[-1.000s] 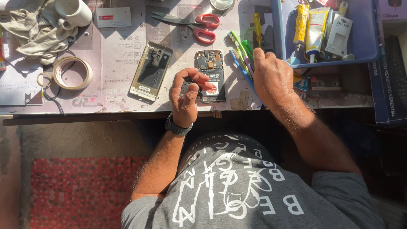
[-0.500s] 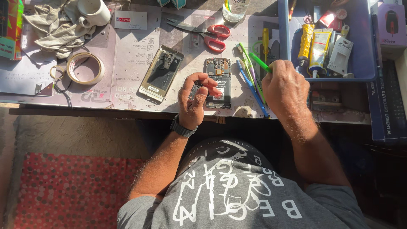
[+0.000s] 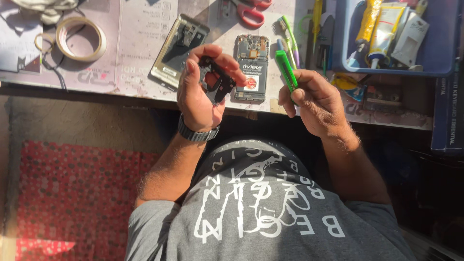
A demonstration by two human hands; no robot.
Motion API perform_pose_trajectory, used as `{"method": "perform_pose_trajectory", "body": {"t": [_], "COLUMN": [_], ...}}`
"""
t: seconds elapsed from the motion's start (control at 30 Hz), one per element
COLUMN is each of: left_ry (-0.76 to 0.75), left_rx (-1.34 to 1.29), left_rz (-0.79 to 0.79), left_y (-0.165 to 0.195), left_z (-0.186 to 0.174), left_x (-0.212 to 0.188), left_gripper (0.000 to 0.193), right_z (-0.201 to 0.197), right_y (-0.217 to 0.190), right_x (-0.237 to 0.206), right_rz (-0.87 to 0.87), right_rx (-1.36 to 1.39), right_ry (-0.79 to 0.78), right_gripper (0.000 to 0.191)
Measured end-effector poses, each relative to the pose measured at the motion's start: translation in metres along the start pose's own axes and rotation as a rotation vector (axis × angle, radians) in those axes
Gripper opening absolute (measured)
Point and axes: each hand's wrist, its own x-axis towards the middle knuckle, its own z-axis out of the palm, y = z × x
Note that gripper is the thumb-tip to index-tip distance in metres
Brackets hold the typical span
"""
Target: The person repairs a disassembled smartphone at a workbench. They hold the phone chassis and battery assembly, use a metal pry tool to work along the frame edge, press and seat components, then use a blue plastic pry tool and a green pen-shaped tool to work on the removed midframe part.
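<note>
Your left hand [image 3: 200,94] has lifted the small black phone part [image 3: 216,79] off the opened phone [image 3: 252,75] and pinches it above the table edge [image 3: 145,94] — your right hand [image 3: 316,101] now grips the green tool [image 3: 286,70] — so the part is free for work.

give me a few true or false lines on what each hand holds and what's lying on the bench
1. The left hand holds a small black phone part. True.
2. The right hand holds red scissors. False: it holds a green tool; the scissors lie on the bench.
3. An opened phone lies on the bench between the hands. True.
4. The tape roll sits inside the blue tray. False: it lies on the bench at far left; the tray holds tubes.
5. The left wrist wears a watch. True.
</note>
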Motion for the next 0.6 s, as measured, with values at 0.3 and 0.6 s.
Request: {"method": "perform_pose_trajectory", "body": {"t": [0.3,0.6], "left_ry": [0.082,0.117], "left_rx": [0.067,0.305], "left_rz": [-0.166,-0.24], "left_y": [0.041,0.053], "left_z": [0.015,0.006], "left_x": [-0.031,-0.053], "left_gripper": [0.075,0.084], "right_z": [0.026,0.035], "right_y": [0.033,0.025], "right_x": [-0.013,0.006], "right_rz": [0.049,-0.245], "right_rx": [-0.437,-0.949], "right_ry": [-0.002,-0.184], "right_gripper": [0.029,0.018]}}
